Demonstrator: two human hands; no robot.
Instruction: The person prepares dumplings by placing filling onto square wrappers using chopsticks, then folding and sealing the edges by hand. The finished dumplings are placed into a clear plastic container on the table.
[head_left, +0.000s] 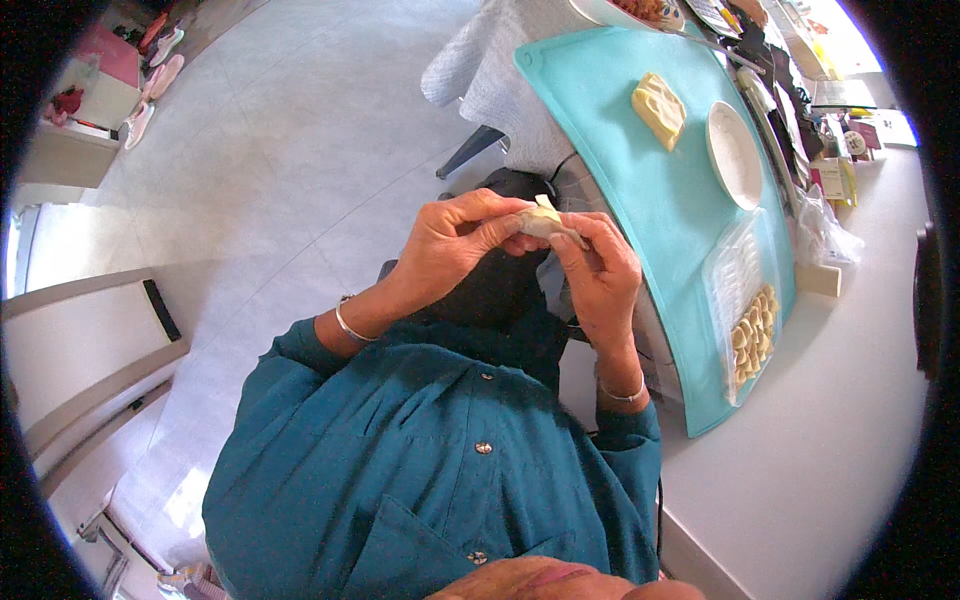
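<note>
A partly folded wonton (540, 219) in pale dough is held above my lap, left of the worktop's edge. My left hand (459, 238) pinches one end between thumb and fingers. The other end is gripped by my right hand (602, 259), its thumb pressed on the dough. A flap of wrapper sticks up between the hands, and any filling inside is hidden. On the turquoise mat (600, 105) lies a stack of wonton wrappers (660, 111). Beside it sits a shallow white dish (735, 155). Closer to me, a clear plastic tray (724, 262) holds several folded wontons (754, 334).
At the mat's far end stands a bowl (592, 10) of reddish filling, with a long thin utensil (724, 51) nearby. A plastic bag (825, 229), boxes and papers crowd the right side. A grey cloth (495, 82) hangs over the worktop's far edge. Shoes (161, 79) are at upper left.
</note>
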